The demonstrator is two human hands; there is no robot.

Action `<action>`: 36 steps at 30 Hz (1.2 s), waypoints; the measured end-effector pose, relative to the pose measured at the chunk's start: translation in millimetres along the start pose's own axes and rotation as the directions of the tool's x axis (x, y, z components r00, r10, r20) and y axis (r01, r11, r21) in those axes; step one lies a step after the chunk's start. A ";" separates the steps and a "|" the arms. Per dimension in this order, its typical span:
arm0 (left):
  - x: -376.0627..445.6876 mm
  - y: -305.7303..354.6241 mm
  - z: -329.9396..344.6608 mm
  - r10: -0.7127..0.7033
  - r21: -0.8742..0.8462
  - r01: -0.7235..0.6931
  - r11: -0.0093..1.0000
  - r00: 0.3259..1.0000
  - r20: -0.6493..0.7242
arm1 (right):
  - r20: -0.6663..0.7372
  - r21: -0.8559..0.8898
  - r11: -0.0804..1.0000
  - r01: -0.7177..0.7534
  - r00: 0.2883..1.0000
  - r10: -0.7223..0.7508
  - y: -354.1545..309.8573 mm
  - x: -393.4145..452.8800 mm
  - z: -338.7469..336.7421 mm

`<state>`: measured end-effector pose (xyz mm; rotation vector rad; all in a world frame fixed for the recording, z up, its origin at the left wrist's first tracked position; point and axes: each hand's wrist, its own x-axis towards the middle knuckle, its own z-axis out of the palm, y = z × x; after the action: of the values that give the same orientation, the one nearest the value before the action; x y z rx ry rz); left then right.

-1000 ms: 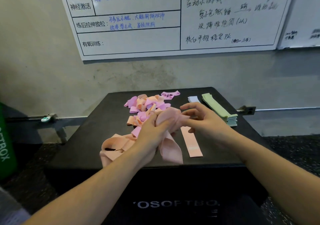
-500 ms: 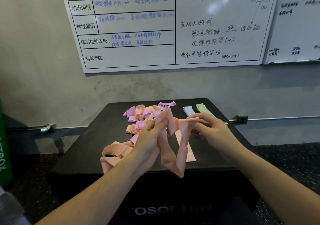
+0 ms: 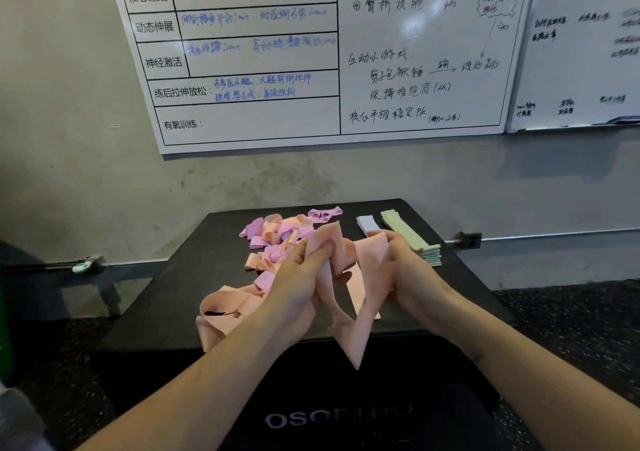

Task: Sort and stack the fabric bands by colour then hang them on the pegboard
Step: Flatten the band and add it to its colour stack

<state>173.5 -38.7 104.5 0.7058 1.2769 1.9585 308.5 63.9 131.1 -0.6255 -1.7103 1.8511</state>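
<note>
A peach fabric band [image 3: 360, 315] hangs twisted above the black box [image 3: 180, 298]. My left hand [image 3: 298, 280] grips its left side and my right hand [image 3: 408, 270] pinches its right side. Behind them lies a jumbled pile of pink and peach bands [image 3: 277, 235]. More peach bands [image 3: 225, 308] lie bunched under my left wrist. A neat stack of green bands [image 3: 415, 242] sits at the back right, with a white band [image 3: 367, 223] beside it. A flat peach band on the box is mostly hidden behind the held one.
A large whiteboard [image 3: 311, 52] with writing hangs on the concrete wall behind the box. A second whiteboard [image 3: 585, 45] is at the right. A rail [image 3: 554, 235] runs along the wall. Dark speckled floor surrounds the box.
The hands lifted the peach band off the box and drew it apart, so it now hangs as an open twisted loop. The view tilted up, showing more whiteboard.
</note>
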 end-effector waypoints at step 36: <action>-13.7 2.7 10.4 -0.020 0.404 -0.094 0.910 0.963 0.270 | 0.230 -0.055 0.998 -0.029 0.972 0.041 9.8 -10.5 -18.1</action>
<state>189.0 -44.4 109.9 1.1701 1.5272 1.5592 327.6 69.9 119.5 -0.4778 -1.9113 1.9745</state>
